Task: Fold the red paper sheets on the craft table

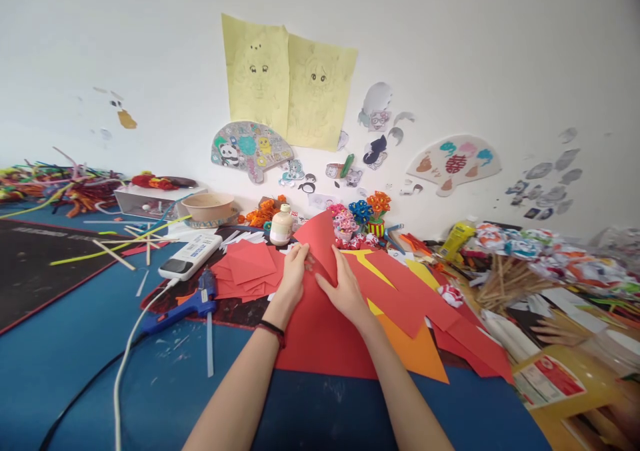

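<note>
A raised piece of red paper (320,237) stands between my two hands, over a large red sheet (325,344) lying on the blue table. My left hand (294,272) pinches its left edge, with the fingers pressed together. My right hand (345,283) holds its right side, thumb in front and fingers behind. A stack of red paper squares (247,264) lies left of my left hand. Beside my right hand lie more red sheets (400,287), with an orange sheet (417,351) partly under them.
A blue glue gun (193,304) and white power strip (190,257) lie at the left, with cables running forward. A glue bottle (281,225) stands behind the paper. At the right are a large yellowish bottle (565,377), wooden sticks (505,284) and another person's hand (557,332).
</note>
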